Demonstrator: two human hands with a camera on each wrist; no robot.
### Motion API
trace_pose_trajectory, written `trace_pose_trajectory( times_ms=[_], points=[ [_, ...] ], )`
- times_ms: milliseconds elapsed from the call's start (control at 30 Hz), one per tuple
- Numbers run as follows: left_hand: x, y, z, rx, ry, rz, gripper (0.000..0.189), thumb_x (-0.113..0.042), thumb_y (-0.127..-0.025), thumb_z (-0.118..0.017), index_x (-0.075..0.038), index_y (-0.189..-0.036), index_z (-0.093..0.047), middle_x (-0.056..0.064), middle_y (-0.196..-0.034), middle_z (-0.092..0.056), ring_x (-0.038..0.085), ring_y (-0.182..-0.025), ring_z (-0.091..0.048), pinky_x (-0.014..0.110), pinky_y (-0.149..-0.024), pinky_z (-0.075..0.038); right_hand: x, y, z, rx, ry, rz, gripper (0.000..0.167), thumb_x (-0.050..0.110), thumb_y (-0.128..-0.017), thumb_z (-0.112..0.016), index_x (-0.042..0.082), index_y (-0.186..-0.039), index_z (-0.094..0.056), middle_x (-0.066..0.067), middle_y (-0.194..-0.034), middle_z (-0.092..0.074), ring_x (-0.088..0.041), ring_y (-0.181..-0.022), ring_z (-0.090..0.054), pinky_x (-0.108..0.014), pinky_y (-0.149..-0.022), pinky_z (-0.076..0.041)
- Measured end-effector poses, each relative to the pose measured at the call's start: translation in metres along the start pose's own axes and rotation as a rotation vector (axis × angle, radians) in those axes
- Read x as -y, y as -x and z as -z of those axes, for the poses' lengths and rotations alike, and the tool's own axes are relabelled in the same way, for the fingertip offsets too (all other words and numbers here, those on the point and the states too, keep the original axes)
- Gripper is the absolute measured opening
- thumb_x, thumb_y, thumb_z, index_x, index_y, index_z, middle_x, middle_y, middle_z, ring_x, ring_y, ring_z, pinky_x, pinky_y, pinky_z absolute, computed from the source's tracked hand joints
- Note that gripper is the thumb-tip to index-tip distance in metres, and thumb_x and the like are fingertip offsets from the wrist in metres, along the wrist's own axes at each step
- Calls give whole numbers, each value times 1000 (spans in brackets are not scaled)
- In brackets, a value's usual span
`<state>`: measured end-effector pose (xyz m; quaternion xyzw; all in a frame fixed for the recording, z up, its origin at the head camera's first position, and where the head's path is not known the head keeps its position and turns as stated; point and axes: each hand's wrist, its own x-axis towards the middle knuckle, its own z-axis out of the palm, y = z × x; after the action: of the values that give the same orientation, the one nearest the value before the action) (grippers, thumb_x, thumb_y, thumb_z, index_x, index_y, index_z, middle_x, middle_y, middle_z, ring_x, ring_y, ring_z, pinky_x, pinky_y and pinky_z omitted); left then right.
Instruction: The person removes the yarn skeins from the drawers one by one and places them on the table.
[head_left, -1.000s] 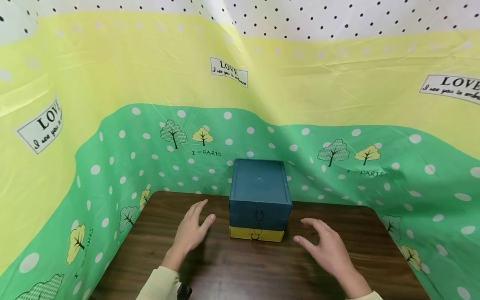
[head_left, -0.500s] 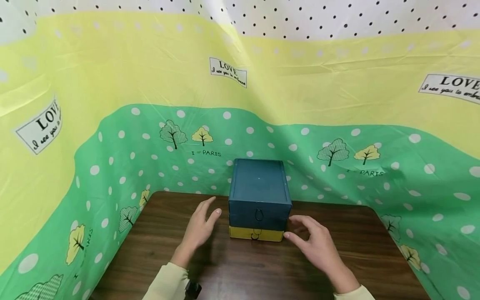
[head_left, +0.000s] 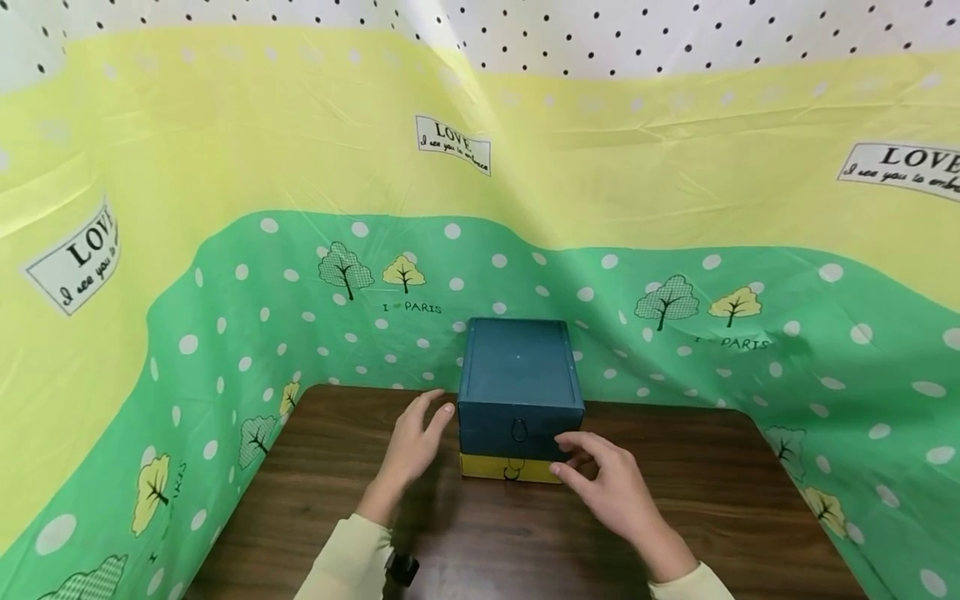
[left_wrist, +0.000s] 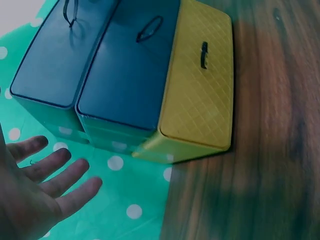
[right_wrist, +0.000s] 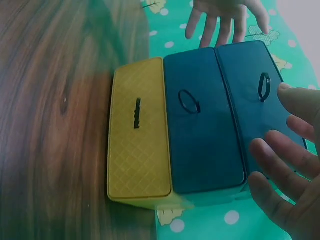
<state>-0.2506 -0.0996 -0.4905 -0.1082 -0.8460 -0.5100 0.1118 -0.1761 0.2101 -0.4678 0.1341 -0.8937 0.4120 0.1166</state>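
Note:
A small stack of drawers [head_left: 517, 362] stands at the back of the table, two blue drawers over a yellow one. Each front carries a black loop pull; the yellow front [left_wrist: 200, 80] has a diamond pattern. To the left of the stack is my left hand [head_left: 412, 442], its fingers loosely spread and holding nothing. My right hand [head_left: 603, 479] is in front of the stack's right side, thumb and fingers apart, overlapping the front's right corner in the head view. In the right wrist view, its fingers spread beside the blue drawer front [right_wrist: 205, 130], with nothing in its grasp.
The stack stands on a dark wood-grain table [head_left: 487, 542] with rounded back corners. A green, yellow and white printed cloth [head_left: 360, 167] hangs behind it and along both sides. A black device [head_left: 402, 569] shows at my left wrist.
Both hands have moved inward toward the drawers. My right hand has gone from beside the stack to overlapping its front right corner; my left has drawn close to its left side.

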Motion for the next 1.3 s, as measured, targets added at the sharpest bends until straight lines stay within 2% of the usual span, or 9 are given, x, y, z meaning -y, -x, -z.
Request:
trace_pose_trajectory(
  times_ms=[200, 567, 667, 833, 967, 1133, 1300],
  points=[
    [-10, -5, -3, 10, 115, 30, 51, -50, -104, -55, -16, -143, -60, 7, -141, -63, 30, -138, -52, 58, -112, -42, 8, -4, -7, -9, -36, 40, 37, 27, -89, -82, 21, -124, -71, -2, -113, -72, -7, -84, -67, -25, -65, -55],
    [-19, -21, -14, 47, 177, 60, 52, -48, -103, -58, -16, -144, -58, 8, -141, -61, 28, -129, -59, 51, -105, -49, 23, -14, -12, 20, -60, 37, 39, 25, -89, -82, 20, -125, -72, -1, -114, -71, -6, -85, -67, -25, -67, -56],
    [-21, -25, -16, 51, 205, 108, 53, -49, -103, -58, -17, -144, -57, 7, -140, -61, 28, -126, -59, 51, -100, -53, 25, -17, -15, 34, -60, 29, 39, 26, -89, -82, 20, -126, -72, -2, -113, -71, -7, -85, -67, -25, -66, -55],
    [-23, -31, -17, 47, 272, 183, 54, -49, -103, -57, -15, -144, -57, 13, -137, -58, 32, -118, -62, 54, -89, -59, 28, -20, -19, 58, -71, 18, 40, 26, -90, -81, 20, -128, -71, -4, -114, -71, -7, -86, -68, -25, -67, -55],
    [-23, -34, -17, 37, 263, 216, 53, -49, -102, -59, -17, -144, -57, 14, -137, -58, 33, -114, -64, 49, -86, -61, 30, -21, -24, 80, -64, 21, 40, 26, -90, -81, 20, -129, -71, -3, -113, -70, -7, -85, -67, -25, -67, -55],
    [-24, -35, -16, 49, 253, 223, 53, -48, -102, -59, -18, -145, -57, 14, -138, -58, 32, -108, -67, 44, -82, -62, 31, -22, -28, 94, -46, 12, 37, 27, -90, -80, 20, -126, -72, -3, -109, -69, -9, -84, -68, -25, -67, -55],
    [-26, -38, -16, 74, 264, 243, 55, -48, -102, -59, -15, -145, -57, 15, -140, -57, 34, -111, -66, 50, -88, -60, 30, -22, -33, 104, -24, 22, 34, 27, -91, -80, 19, -124, -73, -3, -109, -70, -7, -84, -67, -27, -71, -56]
  ],
)
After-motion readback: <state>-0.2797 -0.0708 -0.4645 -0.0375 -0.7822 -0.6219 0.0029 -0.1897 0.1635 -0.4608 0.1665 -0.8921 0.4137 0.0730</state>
